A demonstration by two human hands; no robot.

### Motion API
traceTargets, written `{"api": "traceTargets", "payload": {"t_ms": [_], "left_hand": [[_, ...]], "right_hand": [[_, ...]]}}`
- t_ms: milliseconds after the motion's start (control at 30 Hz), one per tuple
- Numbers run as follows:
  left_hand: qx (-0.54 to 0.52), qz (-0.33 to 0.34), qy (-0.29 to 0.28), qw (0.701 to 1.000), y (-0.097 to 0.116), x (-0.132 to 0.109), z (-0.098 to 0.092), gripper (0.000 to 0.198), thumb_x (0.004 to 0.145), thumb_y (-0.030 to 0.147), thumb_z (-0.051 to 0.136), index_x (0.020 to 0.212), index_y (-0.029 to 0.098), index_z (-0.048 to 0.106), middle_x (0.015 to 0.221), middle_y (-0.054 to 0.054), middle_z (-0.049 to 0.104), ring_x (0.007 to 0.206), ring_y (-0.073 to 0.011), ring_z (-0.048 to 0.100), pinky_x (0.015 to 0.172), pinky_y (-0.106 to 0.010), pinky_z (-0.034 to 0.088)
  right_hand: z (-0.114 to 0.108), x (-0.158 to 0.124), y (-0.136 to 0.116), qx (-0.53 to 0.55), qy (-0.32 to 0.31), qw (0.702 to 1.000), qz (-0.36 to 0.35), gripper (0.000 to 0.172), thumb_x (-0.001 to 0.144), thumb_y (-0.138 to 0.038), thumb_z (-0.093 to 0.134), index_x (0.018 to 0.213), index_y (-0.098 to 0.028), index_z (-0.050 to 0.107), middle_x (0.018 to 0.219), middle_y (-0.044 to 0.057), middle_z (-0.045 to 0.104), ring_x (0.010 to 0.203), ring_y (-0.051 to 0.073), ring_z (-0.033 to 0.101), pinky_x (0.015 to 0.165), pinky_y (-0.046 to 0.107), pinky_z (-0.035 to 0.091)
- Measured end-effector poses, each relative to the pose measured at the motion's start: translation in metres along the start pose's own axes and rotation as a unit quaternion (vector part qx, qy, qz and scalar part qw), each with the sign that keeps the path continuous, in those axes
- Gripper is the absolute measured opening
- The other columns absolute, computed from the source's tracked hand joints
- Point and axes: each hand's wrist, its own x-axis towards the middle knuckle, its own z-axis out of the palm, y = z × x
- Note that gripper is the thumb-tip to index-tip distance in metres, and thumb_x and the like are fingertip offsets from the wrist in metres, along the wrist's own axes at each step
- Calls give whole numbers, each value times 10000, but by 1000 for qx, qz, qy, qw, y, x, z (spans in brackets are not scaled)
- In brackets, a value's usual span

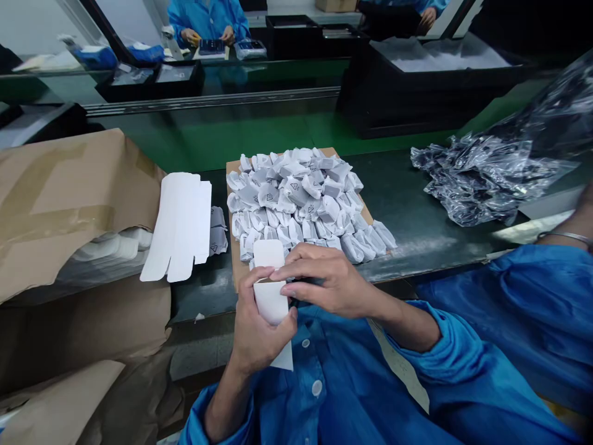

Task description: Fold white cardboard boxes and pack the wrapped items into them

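My left hand (264, 324) is wrapped around a small white cardboard box (272, 303), held upright in front of my chest. One end flap of the box stands up beyond my fingers, and a lower flap hangs below my hand. My right hand (331, 278) reaches across from the right, its fingertips at the box's opening below the raised flap. Whether those fingertips pinch anything is hard to make out. Just past my hands, a heap of small white wrapped packets (296, 191) covers a brown cardboard sheet (237, 259).
Flat white box blanks (180, 222) lie to the left, beside a large brown carton (60, 204) holding more blanks. Clear plastic bags (477, 179) are piled at right. A black bin (417, 93) stands behind. A co-worker (208, 25) sits opposite; another person's arm is at right.
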Motion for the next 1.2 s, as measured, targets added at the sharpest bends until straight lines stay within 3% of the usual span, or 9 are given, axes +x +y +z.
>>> {"api": "traceTargets", "payload": {"t_ms": [100, 200, 333, 533, 667, 833, 933, 1033, 1200], "left_hand": [[-27, -8, -48, 998, 0, -1, -1, 508, 706, 196, 685, 1170, 230, 481, 1121, -74, 584, 1022, -263, 669, 858, -408, 563], [-25, -17, -81, 996, 1, -2, -1, 479, 700, 179, 672, 1130, 232, 470, 1095, -69, 599, 940, -246, 687, 810, -393, 567], [23, -11, -76, 997, -1, 0, 0, 507, 719, 215, 674, 1176, 219, 452, 1051, -61, 594, 849, -219, 681, 722, -349, 566], [43, 81, 10, 996, -5, -4, 13, 707, 747, 223, 711, 1361, 192, 362, 1192, -107, 532, 1009, -224, 657, 807, -329, 575], [8, 82, 65, 994, -1, -10, 19, 917, 727, 172, 745, 1491, 225, 241, 1295, -133, 453, 1129, -243, 623, 896, -364, 570], [27, 56, 13, 998, 3, -11, 11, 1125, 778, 196, 717, 1584, 238, -68, 1315, -176, 516, 1156, -291, 625, 880, -420, 576], [82, 50, 1, 995, 1, -11, 6, 1050, 797, 298, 710, 1598, 214, 37, 1429, -218, 452, 1253, -340, 574, 932, -445, 556], [111, 57, -4, 992, 0, -12, 4, 1024, 802, 337, 698, 1599, 206, 68, 1488, -229, 409, 1315, -367, 528, 972, -469, 536], [113, 56, -26, 992, 2, -14, 6, 980, 810, 264, 667, 1597, 197, 87, 1468, -215, 455, 1309, -335, 545, 979, -436, 538]], "right_hand": [[-11, 11, -1, 91, 87, 984, 127, 241, 951, -372, 610, 895, -164, 718, 773, 19, 672, 678, 116, 603, 621, 247, 484], [-13, 23, 2, 218, 27, 951, 218, 316, 901, -453, 654, 813, -150, 674, 669, -15, 599, 578, 99, 536, 530, 229, 441], [-7, 26, 7, 269, -79, 933, 225, 247, 789, -359, 790, 817, -142, 674, 774, -11, 631, 684, 95, 540, 596, 216, 425], [-1, 19, 5, 241, -77, 944, 214, 195, 806, -281, 777, 902, -147, 672, 871, 1, 651, 777, 108, 571, 682, 233, 436], [-1, 19, 2, 249, -71, 944, 205, 178, 828, -290, 758, 895, -138, 692, 895, 26, 667, 815, 140, 612, 705, 265, 473], [-4, 17, -4, 199, -84, 962, 165, 99, 866, -240, 725, 906, -150, 736, 978, 46, 696, 944, 169, 650, 823, 312, 521], [0, 10, -7, 128, -78, 983, 104, 93, 875, -169, 708, 961, -165, 742, 1056, 55, 710, 1040, 171, 653, 917, 331, 526], [11, -2, -5, 40, -7, 999, 11, 121, 872, -135, 704, 991, -148, 721, 1064, 89, 725, 1037, 177, 664, 923, 348, 535], [28, -17, 2, -66, 76, 990, -99, 72, 920, -129, 636, 963, -102, 687, 996, 148, 731, 927, 190, 672, 826, 367, 551]]}}
